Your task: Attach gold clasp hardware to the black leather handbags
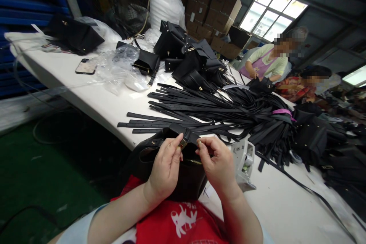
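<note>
Black bag [187, 185] at tabletop [274, 209] edge; left hand [168, 164] holds its buckle [183, 143], right hand [215, 160] narrow beside it, hold unclear. Buckle's on, handling seemingly midway; many straps [183, 105] lie loose, unattached.

Green floor [71, 167], bright paned window [270, 14]
</note>
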Available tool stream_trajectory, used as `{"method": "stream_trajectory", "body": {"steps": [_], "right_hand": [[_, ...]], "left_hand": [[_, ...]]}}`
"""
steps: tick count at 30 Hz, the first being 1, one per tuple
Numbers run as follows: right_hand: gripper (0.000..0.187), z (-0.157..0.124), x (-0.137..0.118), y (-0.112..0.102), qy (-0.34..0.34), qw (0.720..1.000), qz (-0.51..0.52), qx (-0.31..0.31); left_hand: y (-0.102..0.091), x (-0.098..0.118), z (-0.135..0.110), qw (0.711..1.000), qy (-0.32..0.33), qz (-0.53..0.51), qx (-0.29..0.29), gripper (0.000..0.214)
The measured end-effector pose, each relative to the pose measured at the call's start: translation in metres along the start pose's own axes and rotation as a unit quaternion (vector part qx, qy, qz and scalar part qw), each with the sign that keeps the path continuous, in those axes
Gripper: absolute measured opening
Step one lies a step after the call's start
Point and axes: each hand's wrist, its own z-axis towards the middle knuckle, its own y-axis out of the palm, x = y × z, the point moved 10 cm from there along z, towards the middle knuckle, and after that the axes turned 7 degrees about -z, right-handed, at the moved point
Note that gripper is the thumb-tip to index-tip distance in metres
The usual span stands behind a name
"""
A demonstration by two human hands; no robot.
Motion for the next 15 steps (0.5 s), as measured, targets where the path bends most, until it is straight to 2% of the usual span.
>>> {"method": "stream_trajectory", "body": {"steps": [3,5,7,9,11,13,15], "right_hand": [[0.017,-0.002,-0.009,0.003,-0.020,0.999,-0.027,-0.025],[0.027,-0.005,-0.009,0.016,0.003,0.996,-0.017,-0.084],[0.039,-0.011,-0.003,0.035,0.059,0.985,0.063,-0.151],[0.048,-0.019,0.003,0.053,0.127,0.954,0.185,-0.200],[0.053,-0.025,0.003,0.063,0.170,0.923,0.265,-0.223],[0.054,-0.028,-0.002,0.064,0.167,0.918,0.270,-0.239],[0.052,-0.030,-0.012,0.063,0.127,0.929,0.232,-0.258]], "left_hand": [[0.001,-0.001,-0.001,1.000,-0.002,0.012,-0.001,0.038],[0.001,-0.001,-0.002,0.999,0.005,0.034,-0.002,0.038],[0.001,0.002,-0.003,0.996,0.033,0.075,-0.018,0.038],[0.000,0.006,-0.004,0.989,0.071,0.121,-0.034,0.038],[-0.007,0.010,-0.005,0.983,0.101,0.152,-0.031,0.041],[-0.016,0.012,-0.005,0.980,0.115,0.162,-0.014,0.043],[-0.024,0.015,-0.006,0.978,0.122,0.167,0.004,0.044]]}}
